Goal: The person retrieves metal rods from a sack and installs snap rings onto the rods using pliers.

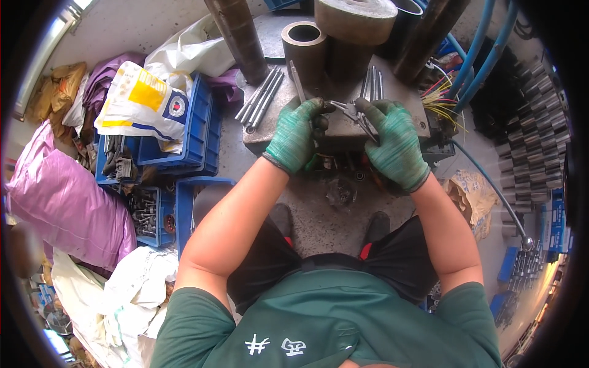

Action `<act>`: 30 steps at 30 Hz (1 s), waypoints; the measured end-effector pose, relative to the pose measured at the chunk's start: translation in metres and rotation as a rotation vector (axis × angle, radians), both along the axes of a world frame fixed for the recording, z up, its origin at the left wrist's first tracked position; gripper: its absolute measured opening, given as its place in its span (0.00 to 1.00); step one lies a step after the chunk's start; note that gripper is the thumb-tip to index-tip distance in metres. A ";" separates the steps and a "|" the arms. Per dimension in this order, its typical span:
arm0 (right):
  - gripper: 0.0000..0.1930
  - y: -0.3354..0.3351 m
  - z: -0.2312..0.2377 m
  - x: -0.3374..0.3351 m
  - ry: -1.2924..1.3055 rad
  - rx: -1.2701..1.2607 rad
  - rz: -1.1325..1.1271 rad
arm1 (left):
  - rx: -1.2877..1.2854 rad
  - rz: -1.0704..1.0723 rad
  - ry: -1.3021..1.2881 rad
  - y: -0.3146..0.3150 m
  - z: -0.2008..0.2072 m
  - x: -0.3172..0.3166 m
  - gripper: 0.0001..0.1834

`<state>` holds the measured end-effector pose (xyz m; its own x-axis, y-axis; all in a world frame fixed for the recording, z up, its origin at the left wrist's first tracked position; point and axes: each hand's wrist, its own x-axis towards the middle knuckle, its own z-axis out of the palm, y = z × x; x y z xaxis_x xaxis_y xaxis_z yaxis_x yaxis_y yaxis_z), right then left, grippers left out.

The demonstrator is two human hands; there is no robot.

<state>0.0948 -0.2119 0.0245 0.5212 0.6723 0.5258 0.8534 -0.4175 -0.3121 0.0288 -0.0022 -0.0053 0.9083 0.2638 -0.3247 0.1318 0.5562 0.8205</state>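
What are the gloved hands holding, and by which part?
Both hands, left hand and right hand, pinch a thin metal part between fingertips, one at each end.

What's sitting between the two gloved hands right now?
In the head view, a small metal piece bridges the left hand and right hand, held by both over the metal plate.

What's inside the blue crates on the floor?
The small blue crate holds dark metal bolts and fittings. A white-and-yellow printed bag lies over the bigger crate, covering whatever is inside it.
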 end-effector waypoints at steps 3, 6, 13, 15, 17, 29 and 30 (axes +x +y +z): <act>0.34 0.001 -0.001 0.001 -0.064 -0.010 0.021 | -0.004 0.032 -0.022 -0.002 -0.002 0.000 0.08; 0.33 0.002 -0.001 0.001 -0.060 -0.022 0.005 | -0.005 0.043 -0.055 0.000 -0.006 0.001 0.07; 0.33 0.002 -0.002 0.003 -0.084 -0.038 0.014 | 0.021 0.035 -0.086 0.000 -0.007 0.002 0.07; 0.32 0.001 -0.001 0.005 -0.091 -0.043 0.015 | 0.093 -0.021 -0.078 0.005 -0.008 -0.001 0.06; 0.30 -0.001 0.001 0.007 -0.055 -0.117 0.007 | 0.167 -0.078 -0.070 0.007 -0.005 -0.004 0.06; 0.26 -0.026 0.021 0.027 0.636 0.094 -0.134 | 0.646 -0.108 -0.210 0.010 0.001 -0.009 0.23; 0.26 -0.026 0.023 0.027 0.630 0.081 -0.119 | 0.690 -0.103 -0.236 0.010 -0.003 -0.009 0.22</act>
